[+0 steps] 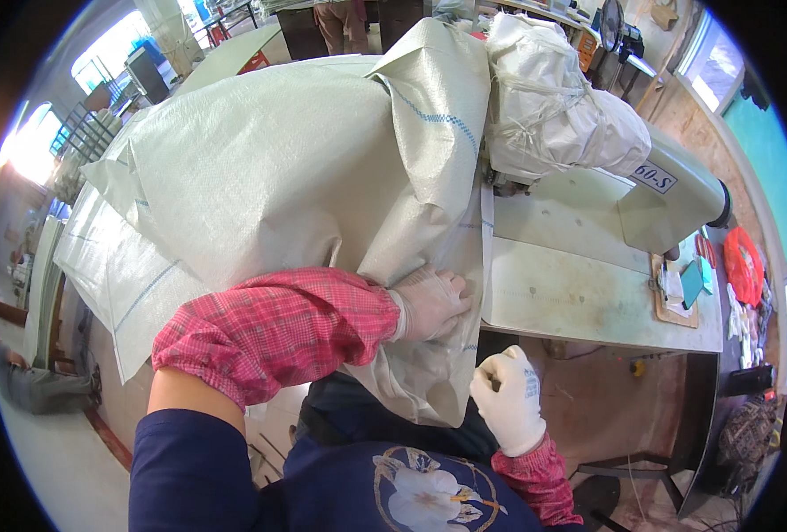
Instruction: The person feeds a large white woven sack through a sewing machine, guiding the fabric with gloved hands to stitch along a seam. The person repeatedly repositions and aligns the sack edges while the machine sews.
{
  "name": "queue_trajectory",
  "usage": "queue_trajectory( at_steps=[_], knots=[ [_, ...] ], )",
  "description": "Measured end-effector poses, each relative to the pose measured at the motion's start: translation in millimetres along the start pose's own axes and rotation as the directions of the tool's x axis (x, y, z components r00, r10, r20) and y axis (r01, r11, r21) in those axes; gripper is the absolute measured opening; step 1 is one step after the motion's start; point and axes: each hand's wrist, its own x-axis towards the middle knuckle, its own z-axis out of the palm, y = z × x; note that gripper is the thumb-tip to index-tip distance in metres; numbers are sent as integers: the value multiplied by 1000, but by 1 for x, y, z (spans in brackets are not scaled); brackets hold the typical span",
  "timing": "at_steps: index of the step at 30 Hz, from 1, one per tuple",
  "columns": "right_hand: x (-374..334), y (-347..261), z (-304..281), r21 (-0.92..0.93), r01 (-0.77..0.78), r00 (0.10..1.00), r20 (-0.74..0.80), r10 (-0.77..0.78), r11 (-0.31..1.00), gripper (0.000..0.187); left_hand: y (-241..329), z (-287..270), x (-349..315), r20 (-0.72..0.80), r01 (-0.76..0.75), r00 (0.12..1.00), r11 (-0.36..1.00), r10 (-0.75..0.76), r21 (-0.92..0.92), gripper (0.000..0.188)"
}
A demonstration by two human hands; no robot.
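Note:
A large off-white woven plastic sheet [260,168] with blue dashed lines is spread and folded over the table, and its near end hangs down over my lap. My left hand [430,303], in a thin pale glove, presses on the sheet's near part with its fingers curled into the cloth. My right hand [509,399], in a white knit glove, is curled closed just right of the hanging edge, apart from it, and I see nothing in its fingers. Beyond it stands a sewing machine [677,195], its head wrapped in white sacking [557,97]. The needle area is mostly hidden.
The machine's pale worktable [588,297] ends at an edge right of the sheet. A clipboard [674,291] with a small green item lies on its right side. A red plastic bag [743,266] hangs beyond. A fan [612,27] and another person's legs [342,25] are at the back.

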Motion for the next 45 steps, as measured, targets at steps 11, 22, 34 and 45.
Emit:
queue_trajectory(
  at_steps=[11, 22, 34, 45],
  knots=[
    [17, 15, 50, -257, -11, 999, 43, 23, 966, 63, -36, -21, -16, 154, -131, 977, 987, 145, -93, 47],
    [15, 14, 39, -272, 62, 998, 46, -51, 960, 65, 0, -15, -15, 31, -161, 986, 979, 166, -124, 50],
    [21, 17, 33, -289, 145, 982, 155, -103, 946, 72, 13, -28, -1, 331, -98, 938, 994, 108, -48, 41],
    [75, 24, 30, -313, 231, 965, 191, -177, 921, 71, -99, -121, 15, 313, -86, 950, 958, -5, 274, 38]
  ],
)
